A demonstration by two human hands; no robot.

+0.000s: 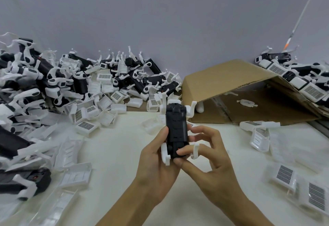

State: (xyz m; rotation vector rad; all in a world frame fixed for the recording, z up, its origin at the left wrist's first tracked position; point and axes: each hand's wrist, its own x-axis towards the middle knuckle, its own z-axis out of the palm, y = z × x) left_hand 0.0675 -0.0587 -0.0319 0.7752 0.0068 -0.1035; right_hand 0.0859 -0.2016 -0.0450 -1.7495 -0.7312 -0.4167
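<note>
Head view: the black oblong plastic body with thin white clip-on arms [176,127] is held in the air just above the white table [115,154], mid-frame, its long axis pointing away from the person. The left grip [156,156] is closed round its left flank, thumb pressed on the side. The right grip [204,156] pinches the near end between thumb and forefinger, close to a small orange dot, with the other fingers spread loose.

The body looks light, stiff and smooth, so probably a little slippery. The white arms look thin enough to snap or pop off, so the black flanks are the safer place to take hold.

Loose white plastic shells with gridded labels [284,174] lie near on the table. A brown cardboard box on its side [240,92] sits behind, and a heap of similar black-and-white units [53,83] fills the left, against the grey wall.
</note>
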